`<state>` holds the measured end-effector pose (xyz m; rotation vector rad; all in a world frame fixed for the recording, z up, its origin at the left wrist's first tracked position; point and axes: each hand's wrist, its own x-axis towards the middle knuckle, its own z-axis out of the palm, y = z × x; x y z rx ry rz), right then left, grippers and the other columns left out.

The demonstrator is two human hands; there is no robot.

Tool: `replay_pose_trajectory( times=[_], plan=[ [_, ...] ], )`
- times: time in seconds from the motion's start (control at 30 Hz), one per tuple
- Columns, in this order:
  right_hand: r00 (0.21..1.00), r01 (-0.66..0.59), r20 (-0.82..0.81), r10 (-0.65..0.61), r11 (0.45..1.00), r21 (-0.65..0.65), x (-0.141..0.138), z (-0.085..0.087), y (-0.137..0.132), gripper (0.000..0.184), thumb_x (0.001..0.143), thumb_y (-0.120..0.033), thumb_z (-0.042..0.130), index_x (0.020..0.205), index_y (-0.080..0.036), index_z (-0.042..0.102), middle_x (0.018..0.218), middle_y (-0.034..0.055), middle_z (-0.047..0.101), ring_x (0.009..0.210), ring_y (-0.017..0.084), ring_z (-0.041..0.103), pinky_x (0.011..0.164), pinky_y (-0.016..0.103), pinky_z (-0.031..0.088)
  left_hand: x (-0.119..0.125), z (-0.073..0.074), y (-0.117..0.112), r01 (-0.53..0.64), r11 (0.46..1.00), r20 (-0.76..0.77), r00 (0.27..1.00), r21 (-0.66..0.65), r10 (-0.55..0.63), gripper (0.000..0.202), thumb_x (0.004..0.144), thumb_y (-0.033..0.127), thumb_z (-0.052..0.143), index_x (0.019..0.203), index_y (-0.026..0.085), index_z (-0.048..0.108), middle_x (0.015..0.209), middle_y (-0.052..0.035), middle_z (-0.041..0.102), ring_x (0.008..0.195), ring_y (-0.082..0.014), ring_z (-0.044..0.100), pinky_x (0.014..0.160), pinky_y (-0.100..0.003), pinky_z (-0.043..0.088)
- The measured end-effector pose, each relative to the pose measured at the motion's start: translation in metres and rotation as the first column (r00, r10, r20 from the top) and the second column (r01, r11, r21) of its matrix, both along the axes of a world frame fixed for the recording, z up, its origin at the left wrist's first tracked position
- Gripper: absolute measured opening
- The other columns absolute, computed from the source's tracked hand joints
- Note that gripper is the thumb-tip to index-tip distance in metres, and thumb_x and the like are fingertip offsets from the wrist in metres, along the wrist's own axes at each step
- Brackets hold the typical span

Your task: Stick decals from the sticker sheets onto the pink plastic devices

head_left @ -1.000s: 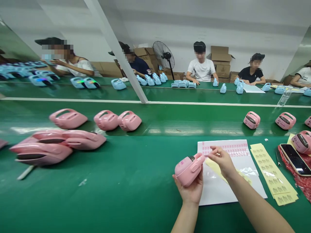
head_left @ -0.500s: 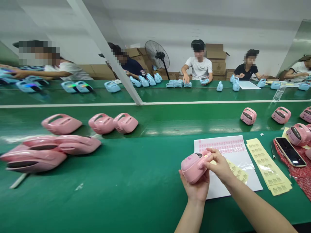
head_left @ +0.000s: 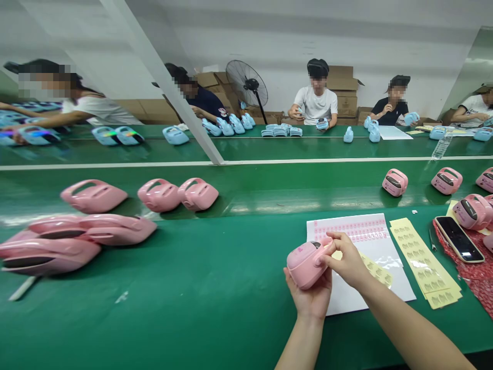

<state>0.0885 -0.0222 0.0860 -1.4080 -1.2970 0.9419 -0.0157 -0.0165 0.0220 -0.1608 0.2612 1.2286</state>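
My left hand [head_left: 311, 300] cups a small pink plastic device with a carry handle [head_left: 305, 267] from below, its fingers round the body. At the handle's upper right side, the thumb and fingers of my right hand [head_left: 348, 259] are pinched together, hiding part of it. The device is tilted above a white sheet with rows of small pink stickers [head_left: 348, 232]. A yellowish sticker sheet [head_left: 375, 271] lies on that paper, partly behind my right hand. More yellowish sticker sheets [head_left: 421, 262] lie to the right.
Several pink devices [head_left: 94, 196] stand or lie at the left; others [head_left: 446, 181] are at the right. A phone [head_left: 458, 239] rests on red bubble wrap [head_left: 475, 282]. Across the green bench [head_left: 185, 313], co-workers sit among blue devices [head_left: 177, 135]. A slanted white post [head_left: 165, 82] rises beyond.
My hands and the pink device hold almost the same pose. Across the bench, the co-worker in white has raised a hand from the row of blue devices, and another has lifted a blue device.
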Motion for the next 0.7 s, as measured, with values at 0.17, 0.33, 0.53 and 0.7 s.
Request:
replay_pose_trajectory(
  times=[0.17,0.33,0.53,0.7],
  plan=[
    [0.985,0.026,0.171,-0.037,0.997,0.069,-0.001,-0.013,0.012,0.011,0.063,-0.018,0.068,0.067,-0.019,0.057,0.109,0.0075,0.051,0.112,0.021,0.047,0.094,0.035,0.037,-0.004,-0.001,0.000,0.011,0.999,-0.051,0.999,-0.040,-0.013,0.047,0.076,0.044,0.048,0.111,0.014,0.054,0.097,-0.0124,0.066,0.084,-0.0232,0.065,0.073,-0.033,0.052],
    [0.851,0.114,0.512,-0.114,0.993,0.031,0.007,-0.034,0.069,0.031,0.079,-0.022,0.055,0.109,-0.016,0.052,0.112,0.0114,0.051,0.104,0.019,0.051,0.089,0.032,0.040,-0.016,-0.014,-0.004,0.071,0.994,-0.088,0.994,0.087,-0.063,0.042,0.076,0.042,0.051,0.112,0.021,0.054,0.106,-0.0093,0.066,0.099,-0.0265,0.061,0.085,-0.038,0.049],
    [0.797,0.087,0.602,-0.052,0.996,-0.029,-0.004,-0.059,0.119,0.024,0.073,-0.013,0.059,0.097,-0.018,0.061,0.115,0.0140,0.052,0.110,0.030,0.042,0.090,0.045,0.032,-0.025,-0.018,-0.008,0.123,0.968,-0.056,0.992,0.219,-0.113,0.042,0.078,0.042,0.049,0.114,0.021,0.055,0.110,-0.0090,0.065,0.106,-0.0263,0.057,0.092,-0.038,0.044],
    [0.818,0.070,0.574,-0.023,0.996,-0.059,-0.010,-0.065,0.122,0.016,0.078,-0.009,0.049,0.076,-0.019,0.061,0.097,0.0099,0.058,0.103,0.026,0.047,0.086,0.044,0.032,-0.028,-0.015,-0.008,0.130,0.972,-0.112,0.988,0.194,-0.110,0.044,0.076,0.046,0.053,0.113,0.024,0.056,0.106,-0.0063,0.067,0.105,-0.0239,0.058,0.093,-0.034,0.044]
  ],
)
